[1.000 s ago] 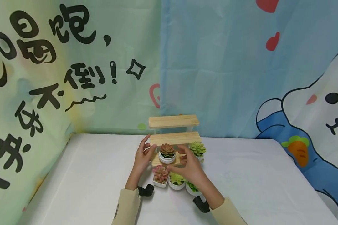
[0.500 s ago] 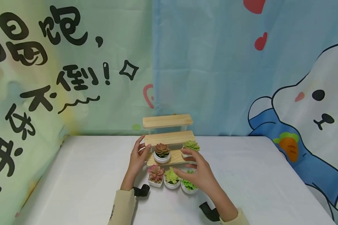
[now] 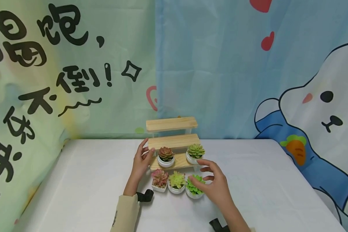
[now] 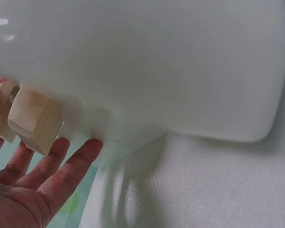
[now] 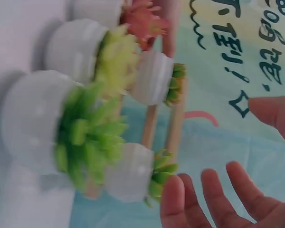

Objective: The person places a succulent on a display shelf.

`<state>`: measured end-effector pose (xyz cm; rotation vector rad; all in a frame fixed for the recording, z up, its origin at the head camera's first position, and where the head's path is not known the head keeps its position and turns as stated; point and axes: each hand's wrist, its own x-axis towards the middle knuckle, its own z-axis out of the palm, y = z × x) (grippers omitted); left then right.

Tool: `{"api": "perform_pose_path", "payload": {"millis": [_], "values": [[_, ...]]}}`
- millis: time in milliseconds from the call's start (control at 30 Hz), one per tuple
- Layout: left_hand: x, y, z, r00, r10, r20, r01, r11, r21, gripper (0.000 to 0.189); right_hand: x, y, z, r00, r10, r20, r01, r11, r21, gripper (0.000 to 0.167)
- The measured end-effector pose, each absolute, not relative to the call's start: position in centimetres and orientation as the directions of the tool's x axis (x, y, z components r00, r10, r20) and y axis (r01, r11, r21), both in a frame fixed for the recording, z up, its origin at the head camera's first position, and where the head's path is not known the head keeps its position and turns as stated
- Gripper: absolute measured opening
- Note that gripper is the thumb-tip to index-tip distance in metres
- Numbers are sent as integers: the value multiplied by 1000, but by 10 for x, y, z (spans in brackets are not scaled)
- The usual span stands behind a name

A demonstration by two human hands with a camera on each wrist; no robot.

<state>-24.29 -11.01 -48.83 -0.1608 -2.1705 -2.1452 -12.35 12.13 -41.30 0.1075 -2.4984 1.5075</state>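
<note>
A three-tier wooden shelf (image 3: pixel 174 141) stands at the back of the table. My left hand (image 3: pixel 141 162) is at its left side, fingers extended beside the ends of the wooden planks (image 4: pixel 35 121) in the left wrist view. On the bottom tier sit a reddish-brown potted succulent (image 3: pixel 166 154) at left and a green potted succulent (image 3: pixel 195 151) at right. My right hand (image 3: pixel 217 185) holds nothing; its fingers are spread, overlapping the bright green potted succulent (image 3: pixel 194 188) in the head view. In the right wrist view, that bright green plant appears left of the fingers.
In front of the shelf, a pink succulent (image 3: pixel 159 178) in a square white pot and a yellow-green succulent (image 3: pixel 177 180) in a round one line up with the bright green plant. A printed curtain (image 3: pixel 208 80) hangs behind the white table (image 3: pixel 98 187). A glossy white surface (image 4: pixel 147 61) fills the upper left wrist view.
My right hand has drawn away from the reddish-brown succulent on the bottom tier, moving right and toward me. My left hand stays by the shelf's side. The head view has shifted slightly.
</note>
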Motion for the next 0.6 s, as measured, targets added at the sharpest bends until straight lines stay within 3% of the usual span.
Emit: {"api": "perform_pose_path", "payload": {"millis": [333, 600], "values": [[-244, -111, -494, -985, 16, 171, 171, 17, 985, 57, -118, 123, -435, -972, 206, 113, 1, 484, -875, 53], [-241, -110, -489, -988, 13, 157, 157, 12, 988, 56, -115, 128, -455, -976, 214, 33, 77, 485, -871, 63]]}}
